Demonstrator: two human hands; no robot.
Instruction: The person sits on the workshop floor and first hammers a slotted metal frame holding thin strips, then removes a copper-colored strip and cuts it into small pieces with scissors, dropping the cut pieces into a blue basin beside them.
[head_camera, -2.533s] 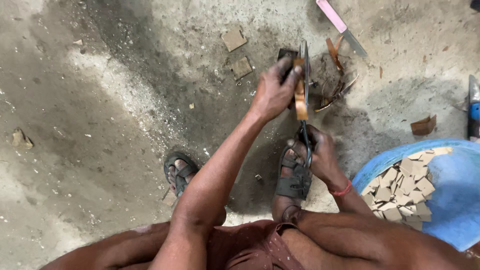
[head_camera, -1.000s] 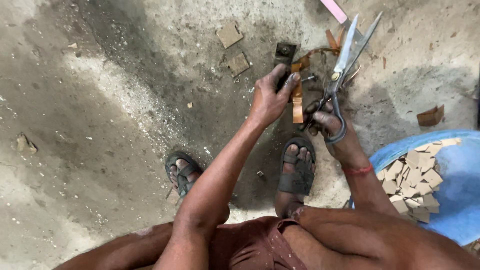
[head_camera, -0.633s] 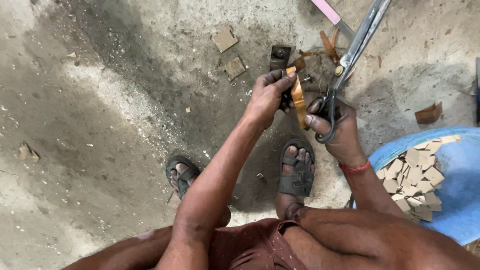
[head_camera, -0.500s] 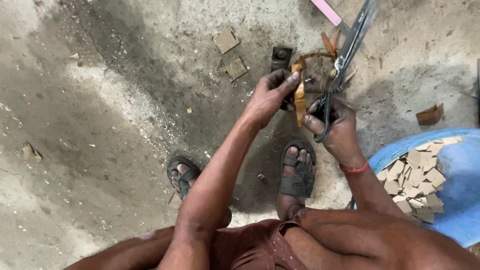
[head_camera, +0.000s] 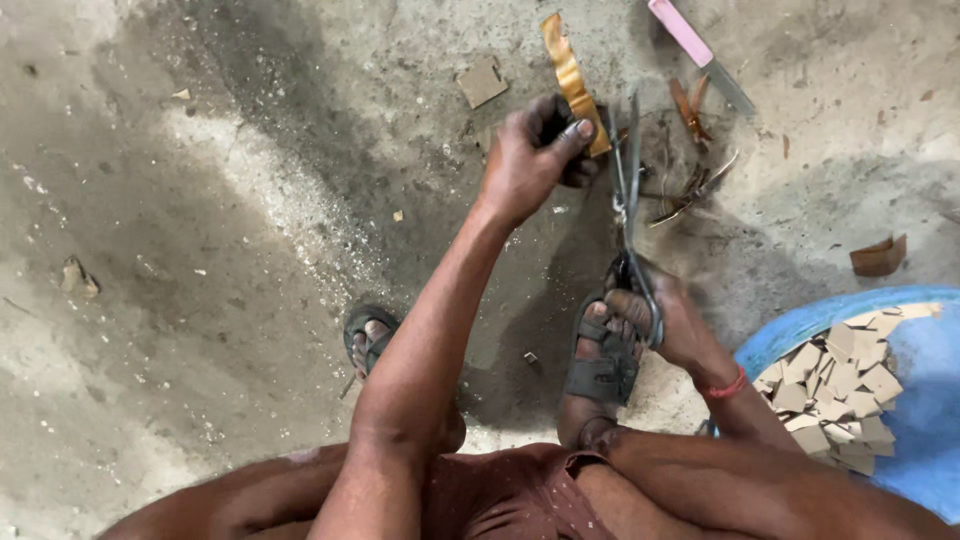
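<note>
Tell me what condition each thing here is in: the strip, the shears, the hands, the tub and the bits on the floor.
Left hand: pinching the brown strip.
Brown strip: held upright, curled.
Right hand: gripping the shears' handles.
Shears: blades nearly closed, beside the strip.
Blue tub: open, holding a heap of cut pieces.
Cut pieces: piled loosely.
Pink-handled tool: lying flat, untouched.
Scraps: scattered on the floor.

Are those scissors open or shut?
Shut, nearly: the scissors' blades lie together beside the strip in the left hand.
</note>
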